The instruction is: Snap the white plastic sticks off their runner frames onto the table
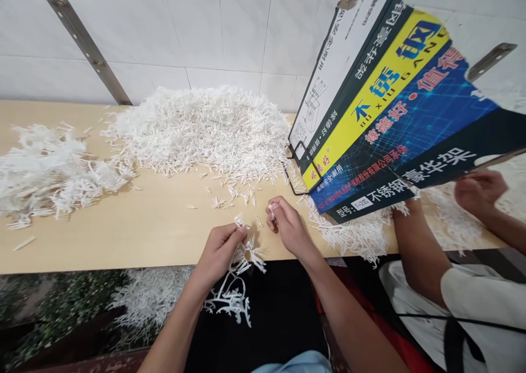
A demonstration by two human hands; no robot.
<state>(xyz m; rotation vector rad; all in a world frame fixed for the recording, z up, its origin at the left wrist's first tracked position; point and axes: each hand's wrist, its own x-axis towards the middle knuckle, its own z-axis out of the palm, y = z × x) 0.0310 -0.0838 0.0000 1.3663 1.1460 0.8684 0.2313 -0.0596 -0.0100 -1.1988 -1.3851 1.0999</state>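
Observation:
My left hand [224, 247] is closed in a pinch on a white branched sprig [249, 255] that looks like plastic. The sprig's thin branches dangle below my fingers, past the table's front edge. To its right, my right hand [285, 222] hovers over the table with thumb and forefinger pressed together. A speck of white shows at its fingertips, too small to name. Loose small white pieces [222, 202] lie on the wooden table [164, 219] just beyond both hands. Behind them rises a large heap of the same white pieces [201, 126].
A printed cardboard sheet [370, 132] stands at the right, held by a black wire stand [293, 178]. Beyond it a co-worker's hands [480, 192] are over more white pieces [353, 236]. A smaller pile [53, 170] lies left. White sprigs [152, 296] and greenery [78, 302] sit below the table.

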